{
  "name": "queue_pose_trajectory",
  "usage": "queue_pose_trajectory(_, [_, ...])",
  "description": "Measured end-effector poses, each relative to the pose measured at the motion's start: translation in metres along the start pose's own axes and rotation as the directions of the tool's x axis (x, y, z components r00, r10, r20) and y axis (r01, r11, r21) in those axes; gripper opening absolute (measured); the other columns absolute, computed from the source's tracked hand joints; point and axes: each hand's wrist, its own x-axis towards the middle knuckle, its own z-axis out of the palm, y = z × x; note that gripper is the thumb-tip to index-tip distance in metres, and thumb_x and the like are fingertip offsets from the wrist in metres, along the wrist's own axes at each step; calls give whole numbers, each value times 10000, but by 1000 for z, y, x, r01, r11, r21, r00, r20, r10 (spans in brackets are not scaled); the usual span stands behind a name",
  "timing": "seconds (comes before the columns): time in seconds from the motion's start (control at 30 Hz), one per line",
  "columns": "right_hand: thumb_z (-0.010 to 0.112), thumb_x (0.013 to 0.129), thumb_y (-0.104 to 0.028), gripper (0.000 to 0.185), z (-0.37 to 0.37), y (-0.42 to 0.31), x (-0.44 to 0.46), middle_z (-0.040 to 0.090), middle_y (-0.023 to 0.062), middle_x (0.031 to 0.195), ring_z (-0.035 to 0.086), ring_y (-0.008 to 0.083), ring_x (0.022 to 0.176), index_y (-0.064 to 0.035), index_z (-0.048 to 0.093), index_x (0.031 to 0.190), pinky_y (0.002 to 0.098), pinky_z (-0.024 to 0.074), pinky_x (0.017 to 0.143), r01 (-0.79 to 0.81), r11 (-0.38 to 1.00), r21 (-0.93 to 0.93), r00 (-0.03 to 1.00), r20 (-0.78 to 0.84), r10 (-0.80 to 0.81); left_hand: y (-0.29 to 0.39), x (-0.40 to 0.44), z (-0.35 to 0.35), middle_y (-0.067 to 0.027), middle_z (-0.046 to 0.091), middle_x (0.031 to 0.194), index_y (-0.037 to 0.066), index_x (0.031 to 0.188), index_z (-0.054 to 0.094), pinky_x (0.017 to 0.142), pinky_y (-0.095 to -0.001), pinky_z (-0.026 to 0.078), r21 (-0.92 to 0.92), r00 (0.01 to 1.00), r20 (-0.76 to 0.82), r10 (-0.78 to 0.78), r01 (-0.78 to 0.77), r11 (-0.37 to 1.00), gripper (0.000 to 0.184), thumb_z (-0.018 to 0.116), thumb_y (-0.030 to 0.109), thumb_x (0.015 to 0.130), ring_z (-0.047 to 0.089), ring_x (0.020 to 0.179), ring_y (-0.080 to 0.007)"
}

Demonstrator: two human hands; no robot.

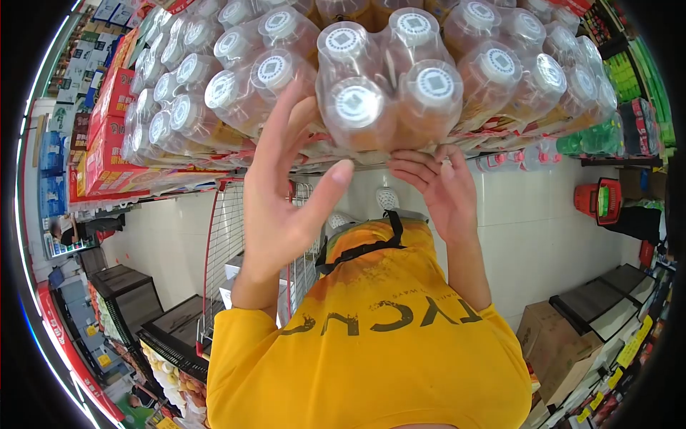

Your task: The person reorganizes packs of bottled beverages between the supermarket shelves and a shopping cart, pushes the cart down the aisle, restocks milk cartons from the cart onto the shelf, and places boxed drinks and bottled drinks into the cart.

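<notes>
The wrapped bottle pack (389,79) stands at the front of the stack, its white caps (359,105) facing up under clear film, with other wrapped bottles (189,114) beside it at 9 and 3 o'clock. As far as can be judged, the handling is at an early point: the hands are brought up to the pack, the film over its top looks whole, and no two-handed hold shows; whether its base rests flat is hidden. From the left hand (289,193), the pack lies towards 1 or 2 o'clock; that hand is spread, thumb well apart from the fingers, and holds nothing. From the right hand (436,182), it lies at about 11 o'clock, just beside the bent fingers at its lower front edge; whether they grip it cannot be told. Further out from the pack, red cartons (111,136) are stacked near 9 o'clock, a wire shopping cart (227,222) stands between 7 and 8, a red basket (586,200) is at 4, and a cardboard box (554,350) at 5, beyond the yellow shirt (379,365).
</notes>
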Motion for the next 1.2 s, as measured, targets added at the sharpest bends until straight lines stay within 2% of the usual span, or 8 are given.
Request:
queue_pose_trajectory(0.07, [486, 965, -213, 219, 0, -3, 6, 505, 358, 1189, 559, 420, 1118, -53, 369, 1059, 484, 436, 983, -18, 999, 34, 999, 40, 17, -15, -13, 1, -146, 564, 1258, -15, 1307, 480, 963, -337, 423, 105, 992, -117, 56, -44, 994, 538, 676, 90, 817, 539, 1146, -214])
queue_pose_trajectory(0.17, [485, 946, -167, 199, 0, 1, 12, 506, 352, 1190, 555, 414, 1128, -47, 372, 1057, 485, 439, 979, 0, 1000, 30, 996, 94, -3, -33, -19, -2, -143, 653, 1069, -20, 1132, 598, 845, -337, 483, 130, 987, 76, -140, 130, 983, 362, 684, 119, 809, 621, 968, -213])
queue_pose_trajectory(0.23, [489, 921, -132, 212, -3, 6, 11, 509, 344, 1188, 558, 404, 1122, -42, 373, 1075, 487, 432, 979, 20, 997, 73, 995, 101, -28, -38, -18, 9, -143, 666, 960, -51, 1006, 610, 770, -326, 492, 296, 844, 402, -354, 246, 923, 247, 654, 77, 799, 639, 832, -213])
queue_pose_trajectory(0.37, [511, 906, -133, 260, -7, 12, 10, 520, 314, 1195, 569, 377, 1105, -34, 383, 1109, 463, 430, 967, 45, 996, 81, 992, 112, -54, -57, -13, 35, -178, 673, 924, -75, 1022, 600, 769, -311, 497, 348, 920, 352, -175, 45, 936, 288, 642, 35, 760, 662, 840, -245])
queue_pose_trajectory(0.43, [505, 907, -74, 258, -13, 13, 11, 534, 232, 1210, 569, 303, 1110, -40, 376, 1127, 408, 431, 955, 33, 999, -6, 986, 163, -32, -61, -13, 41, -234, 661, 953, -67, 1038, 607, 789, -381, 508, 285, 966, 210, -154, 90, 954, 318, 623, 77, 756, 654, 894, -373])
queue_pose_trajectory(0.77, [537, 884, -18, 262, -17, 26, 37, 549, 186, 1206, 531, 209, 1072, -33, 416, 1116, 361, 414, 956, 183, 978, -96, 962, 222, -158, -75, 0, 44, -196, 662, 968, -63, 1070, 559, 860, -361, 494, 379, 973, 187, -134, 54, 924, 366, 677, 52, 743, 655, 958, -302])
queue_pose_trajectory(1.0, [571, 871, -3, 227, -12, 20, 18, 587, 85, 1081, 520, 143, 994, -33, 463, 1067, 307, 416, 919, 12, 972, -236, 995, 97, 11, -79, -20, 54, -197, 626, 1105, -30, 1202, 519, 906, -371, 475, 301, 987, 146, -68, 21, 953, 482, 682, 60, 757, 622, 1041, -294])
queue_pose_trajectory(1.2, [581, 875, -19, 195, -28, 16, 30, 593, 69, 1066, 550, 133, 953, -14, 502, 1052, 297, 434, 880, 6, 932, -364, 996, 84, 27, -106, -54, 33, -146, 654, 1095, -12, 1169, 582, 903, -344, 479, 359, 920, 122, -373, 310, 880, 380, 674, 122, 825, 627, 1035, -243])
